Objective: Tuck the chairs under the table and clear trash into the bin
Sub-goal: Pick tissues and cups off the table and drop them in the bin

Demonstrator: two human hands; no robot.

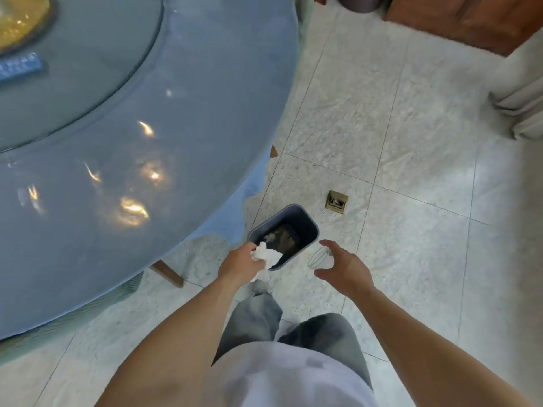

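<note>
My left hand (238, 261) grips crumpled tissue (268, 255) over the bin (305, 227); my right hand (342, 267) hangs spread and empty beside it. Trash goes in next, I judge; chairs unclear.

A dark grey rectangular bin (305, 227) with rounded corners stands open on the pale tiled floor just below the middle of the frame, close to the hanging edge of the round blue-covered table (176, 113) that fills the upper left. Some dark and pale rubbish lies at its bottom. A crumpled white tissue (266, 255) is pinched in the left hand (239, 262) over the bin's near rim. A clear plastic cup (318, 257), faint and blurred, shows just right of the bin. A brown chair leg (167, 273) pokes out under the table's lower edge.
</note>
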